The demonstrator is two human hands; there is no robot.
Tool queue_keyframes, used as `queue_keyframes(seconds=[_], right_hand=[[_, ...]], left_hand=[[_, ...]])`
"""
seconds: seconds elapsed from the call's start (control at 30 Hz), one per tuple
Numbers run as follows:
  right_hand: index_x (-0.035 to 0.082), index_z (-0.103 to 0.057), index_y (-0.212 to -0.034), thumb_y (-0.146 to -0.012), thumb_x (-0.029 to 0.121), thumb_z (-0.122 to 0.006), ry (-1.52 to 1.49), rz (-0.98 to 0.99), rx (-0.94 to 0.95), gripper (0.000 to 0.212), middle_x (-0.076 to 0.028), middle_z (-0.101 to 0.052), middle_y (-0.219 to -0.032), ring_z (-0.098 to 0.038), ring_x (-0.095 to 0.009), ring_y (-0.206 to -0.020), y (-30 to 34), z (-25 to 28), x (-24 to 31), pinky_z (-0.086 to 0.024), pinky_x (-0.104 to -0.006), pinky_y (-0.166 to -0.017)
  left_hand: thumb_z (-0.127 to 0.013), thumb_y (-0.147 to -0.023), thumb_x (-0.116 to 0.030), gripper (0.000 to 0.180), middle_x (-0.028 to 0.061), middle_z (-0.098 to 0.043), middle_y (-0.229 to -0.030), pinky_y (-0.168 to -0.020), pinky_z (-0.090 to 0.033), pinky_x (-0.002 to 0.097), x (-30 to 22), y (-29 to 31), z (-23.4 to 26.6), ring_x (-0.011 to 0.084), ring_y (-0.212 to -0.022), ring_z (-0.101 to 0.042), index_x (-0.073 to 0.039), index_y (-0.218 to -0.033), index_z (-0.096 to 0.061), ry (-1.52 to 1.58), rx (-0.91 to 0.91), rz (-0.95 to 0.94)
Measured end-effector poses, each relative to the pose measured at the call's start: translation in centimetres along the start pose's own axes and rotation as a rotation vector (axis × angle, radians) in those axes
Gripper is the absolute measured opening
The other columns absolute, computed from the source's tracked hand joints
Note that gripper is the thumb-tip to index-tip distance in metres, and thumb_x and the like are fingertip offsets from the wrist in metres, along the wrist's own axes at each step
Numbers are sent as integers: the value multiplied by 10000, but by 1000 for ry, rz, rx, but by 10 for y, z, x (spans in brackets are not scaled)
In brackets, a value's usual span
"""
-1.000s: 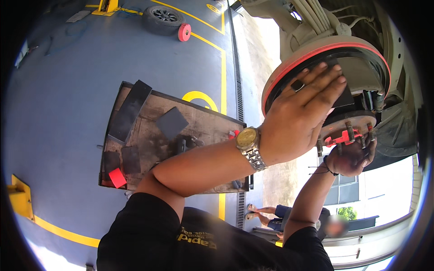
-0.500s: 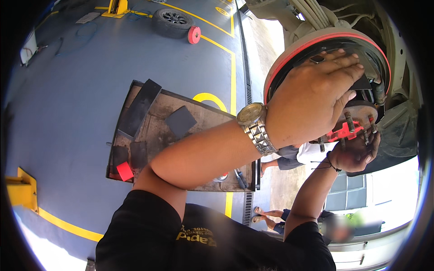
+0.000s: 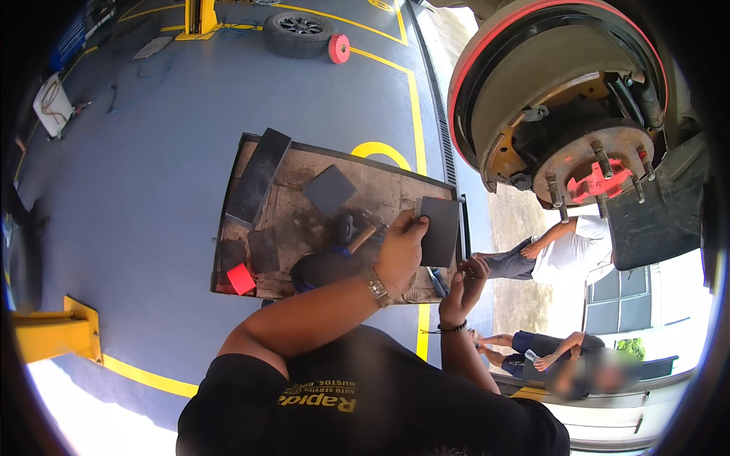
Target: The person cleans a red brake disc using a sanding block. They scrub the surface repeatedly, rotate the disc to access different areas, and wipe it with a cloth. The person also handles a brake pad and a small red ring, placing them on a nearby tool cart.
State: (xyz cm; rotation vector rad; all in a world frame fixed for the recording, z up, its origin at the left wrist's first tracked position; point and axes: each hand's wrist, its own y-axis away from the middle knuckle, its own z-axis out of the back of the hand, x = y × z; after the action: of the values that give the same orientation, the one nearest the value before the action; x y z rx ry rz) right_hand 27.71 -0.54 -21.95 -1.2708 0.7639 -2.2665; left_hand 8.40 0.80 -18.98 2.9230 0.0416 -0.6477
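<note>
My left hand point(image 3: 401, 254), a metal watch on its wrist, grips a dark square sheet of sandpaper point(image 3: 440, 237) by its left edge, over the right end of a tool tray point(image 3: 289, 175). Just below the sheet's lower right corner is my right hand point(image 3: 461, 296), fingers loosely bent and thumb apart; whether a fingertip touches the sheet is unclear. At upper right stands a wheel brake assembly point(image 3: 525, 91) with a red rim, its rusty hub point(image 3: 566, 156) bearing several studs and a red-painted centre. Neither hand is on it.
On the tray lie a long black block point(image 3: 258, 176), another dark square sheet point(image 3: 329, 190), a red block point(image 3: 241, 280) and a wooden handle point(image 3: 362, 239). A yellow lift arm point(image 3: 57, 330) stands at left, a tyre point(image 3: 296, 34) beyond. Two people point(image 3: 570, 251) are at right.
Both hands have left the brake assembly and come down left to the tray. The sandpaper now shows in my left hand, and the brake's inside is uncovered.
</note>
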Motion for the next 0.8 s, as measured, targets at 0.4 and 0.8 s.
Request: queue_keyframes(seconds=[0.4, 0.8], right_hand=[[-48, -436, -1432, -1054, 179, -461, -503, 48, -214, 442, -171, -523, -1411, -535, -269, -1289, -25, -69, 38, -429, -428, -1089], [-78, -549, -1322, -979, 13, -513, -745, 72, -613, 357, -166, -408, -1441, -464, -221, -1281, -198, 17, 46, -409, -343, -1047]], left_hand=[[-641, -951, -137, 288, 53, -666, -1104, -945, -490, 356, 1, 32, -4, 175, -1058, -622, -65, -1226, -595, -128, 78, 431], [-523, -993, -91, 213, 169, -618, -1201, -955, -445, 380, -148, 33, -127, 246, -1092, -575, 24, -1148, -613, -955, 257, -1487]])
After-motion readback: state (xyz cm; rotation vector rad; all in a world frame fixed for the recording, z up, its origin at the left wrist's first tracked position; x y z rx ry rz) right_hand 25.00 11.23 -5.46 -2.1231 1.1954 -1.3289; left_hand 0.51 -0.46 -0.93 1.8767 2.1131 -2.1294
